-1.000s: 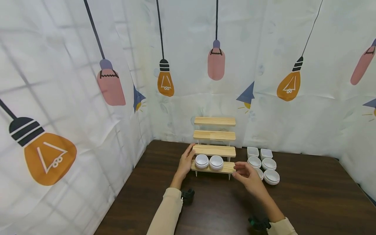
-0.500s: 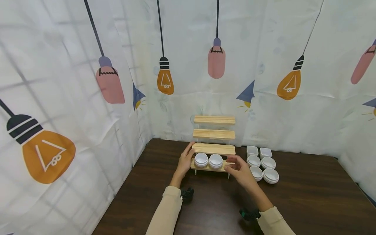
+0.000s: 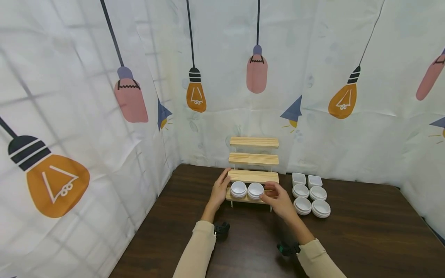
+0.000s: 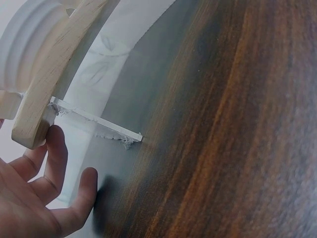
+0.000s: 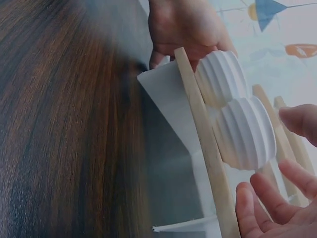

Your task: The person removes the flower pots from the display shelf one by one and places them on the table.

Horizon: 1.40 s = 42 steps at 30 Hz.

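A tiered wooden stand (image 3: pixel 253 176) with white supports stands against the back curtain. Two stacks of round white bowls sit on its lowest board: a left stack (image 3: pixel 238 189) and a right stack (image 3: pixel 255 189). My left hand (image 3: pixel 218 191) is at the left end of that board; in the left wrist view a fingertip touches the end of the board (image 4: pixel 34 121), its fingers loosely bent. My right hand (image 3: pixel 279 200) is beside the right stack. In the right wrist view, its thumb and spread fingers stand around the ribbed bowls (image 5: pixel 247 134) with a small visible gap.
Right of the stand, more white dishes are set in two columns: square bowls (image 3: pixel 315 181) at the back and round bowls (image 3: pixel 321 208) in front. The dark wooden table (image 3: pixel 368 224) meets a curtain (image 3: pixel 222 77) printed with lamps at the back and left.
My right hand has moved left, from the right end of the lowest board to beside the right bowl stack. My left hand and the bowls stay in place.
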Available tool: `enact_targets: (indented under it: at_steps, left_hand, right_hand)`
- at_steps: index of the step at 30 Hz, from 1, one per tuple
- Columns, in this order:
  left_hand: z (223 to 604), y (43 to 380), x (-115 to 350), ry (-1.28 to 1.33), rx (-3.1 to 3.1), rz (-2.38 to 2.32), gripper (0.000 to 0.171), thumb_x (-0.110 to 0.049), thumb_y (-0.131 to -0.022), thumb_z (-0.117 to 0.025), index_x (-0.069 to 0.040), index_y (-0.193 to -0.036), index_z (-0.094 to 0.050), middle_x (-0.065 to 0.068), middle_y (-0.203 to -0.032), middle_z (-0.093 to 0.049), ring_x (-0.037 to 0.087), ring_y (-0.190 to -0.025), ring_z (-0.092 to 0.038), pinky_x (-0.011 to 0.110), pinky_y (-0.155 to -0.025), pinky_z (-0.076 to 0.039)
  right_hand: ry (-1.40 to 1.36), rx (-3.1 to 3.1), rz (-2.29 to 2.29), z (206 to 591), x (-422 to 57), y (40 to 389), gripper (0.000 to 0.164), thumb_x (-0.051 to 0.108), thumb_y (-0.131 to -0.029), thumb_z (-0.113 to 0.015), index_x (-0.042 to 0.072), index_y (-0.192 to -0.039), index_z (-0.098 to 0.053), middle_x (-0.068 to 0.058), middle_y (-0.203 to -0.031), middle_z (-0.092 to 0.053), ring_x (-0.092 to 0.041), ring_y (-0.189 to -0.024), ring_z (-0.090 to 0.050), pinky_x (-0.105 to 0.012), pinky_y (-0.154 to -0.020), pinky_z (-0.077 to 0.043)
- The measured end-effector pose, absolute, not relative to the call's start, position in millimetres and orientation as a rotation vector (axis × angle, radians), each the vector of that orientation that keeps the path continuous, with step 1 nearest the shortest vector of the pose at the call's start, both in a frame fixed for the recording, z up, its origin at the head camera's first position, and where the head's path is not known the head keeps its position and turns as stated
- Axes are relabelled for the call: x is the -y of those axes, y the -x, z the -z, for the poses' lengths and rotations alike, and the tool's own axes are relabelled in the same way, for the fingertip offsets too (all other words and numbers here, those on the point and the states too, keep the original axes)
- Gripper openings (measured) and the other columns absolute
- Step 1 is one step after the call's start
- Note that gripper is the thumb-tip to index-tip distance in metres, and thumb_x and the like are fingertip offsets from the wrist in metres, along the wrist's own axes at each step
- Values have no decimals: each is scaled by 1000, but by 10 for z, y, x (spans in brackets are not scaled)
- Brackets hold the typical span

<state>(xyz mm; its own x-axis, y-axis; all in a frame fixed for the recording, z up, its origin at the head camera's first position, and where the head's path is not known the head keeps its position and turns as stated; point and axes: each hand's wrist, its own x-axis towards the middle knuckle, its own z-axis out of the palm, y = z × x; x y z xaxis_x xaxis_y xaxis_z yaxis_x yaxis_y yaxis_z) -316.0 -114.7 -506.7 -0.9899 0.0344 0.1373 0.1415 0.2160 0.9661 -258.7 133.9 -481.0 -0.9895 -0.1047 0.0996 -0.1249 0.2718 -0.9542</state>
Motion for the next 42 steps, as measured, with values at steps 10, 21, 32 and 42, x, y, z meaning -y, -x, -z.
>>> enact_targets:
  at_steps: [10, 21, 32, 42]
  left_hand:
    - [5173, 3229, 1140, 146, 2373, 1902, 44, -38, -110, -46, -34, -154, -47, 10, -138, -64, 25, -108, -63, 45, -98, -48]
    - [5170, 3228, 1140, 152, 2366, 1902, 43, -37, -110, -45, -33, -153, -47, 11, -140, -62, 25, -108, -63, 48, -100, -49]
    - [5161, 3236, 1145, 151, 2372, 1918, 47, -36, -111, -45, -27, -157, -43, 14, -142, -61, 26, -108, -63, 48, -98, -48]
    - [4819, 2992, 1142, 190, 2395, 1920, 46, -24, -111, -45, -17, -156, -45, 17, -139, -62, 22, -104, -63, 44, -96, -50]
  right_hand:
    - [-253, 2507, -1789, 4921, -1267, 2662, 53, 22, -90, -80, 8, -137, -59, -17, -129, -65, -26, -111, -62, -31, -92, -50]
    - [-262, 2506, -1768, 4949, -1189, 2708, 57, 19, -88, -82, 9, -139, -58, -16, -127, -66, -24, -108, -60, -33, -92, -48]
    - [-233, 2523, -1713, 4975, -1157, 2741, 55, 18, -86, -83, 10, -135, -59, -14, -124, -67, -23, -109, -60, -30, -90, -48]
    - [-235, 2522, -1715, 4973, -1171, 2722, 56, 18, -85, -85, 10, -134, -60, -15, -122, -67, -20, -103, -61, -23, -82, -49]
